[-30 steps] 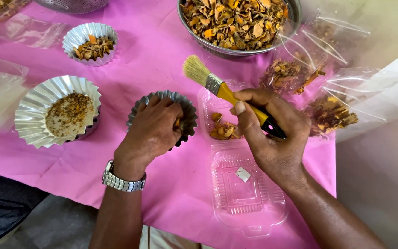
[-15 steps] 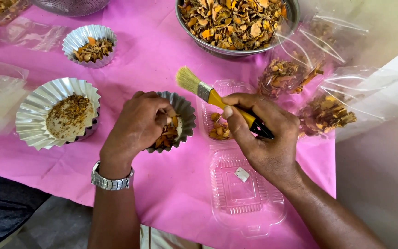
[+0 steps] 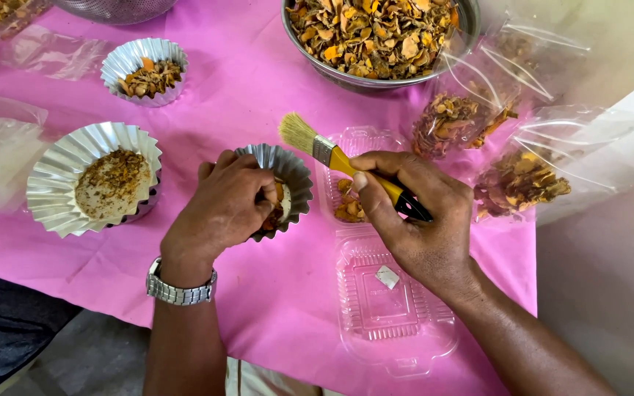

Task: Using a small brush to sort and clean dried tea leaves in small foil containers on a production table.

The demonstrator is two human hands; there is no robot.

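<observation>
- Here, the left hand (image 3: 221,209) was curled over a small fluted foil cup (image 3: 288,180), its fingers pinched together on orange-brown dried pieces inside; the step looked like picking or sorting the cup's contents.
- The right hand (image 3: 412,220) was clamped on a yellow-handled brush (image 3: 332,154), bristles raised just above the cup's far rim.
- Just right of the cup lay an open clear clamshell box (image 3: 394,308), its far half holding a few dried pieces and its near half only a small white square.
- A next move, as a judgement, would call for steadying the light cup, since it could tip under sideways pressure.
- Left of the cup sat a larger foil cup of crumbs (image 3: 93,180); beyond that one, another small foil cup (image 3: 144,70).
- Beyond the cup stood a steel bowl (image 3: 376,37) of dried pieces, with filled clear bags (image 3: 511,180) to the right.
- The pink cloth (image 3: 273,293) on the counter ended close below the cup and box, leaving little room towards the person; bare cloth lay beyond the cup.
</observation>
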